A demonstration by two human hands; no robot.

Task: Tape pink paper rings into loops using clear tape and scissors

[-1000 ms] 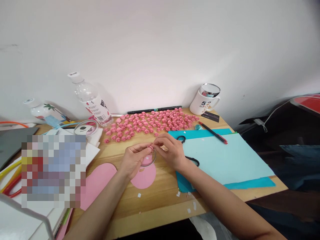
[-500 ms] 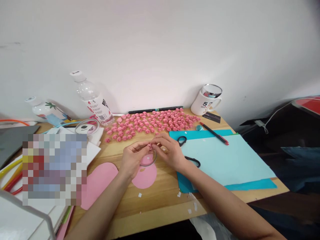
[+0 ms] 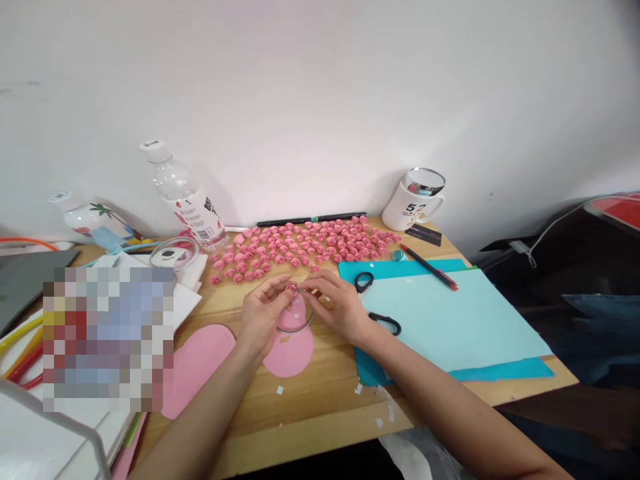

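A pink rose (image 3: 291, 289) is pinched by the fingertips of the left hand (image 3: 261, 315), over a clear ring (image 3: 296, 321) on the table (image 3: 320, 397). Whether the right hand (image 3: 334, 308), fingertips drawn together beside it, grips anything cannot be told. Scissors (image 3: 385, 324) are partly hidden by that wrist. On the mug (image 3: 411, 203) only "5" is legible; the bottle (image 3: 186, 200) label is unreadable.

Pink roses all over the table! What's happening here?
A person is working at a wooden table. Their left hand pinches one small pink rose, and the right hand has its fingertips right beside it, over a clear round dish that sits on a pink paper circle. Dozens more pink roses lie in rows near the wall. Black-handled scissors rest on light blue sheets beside the right hand.
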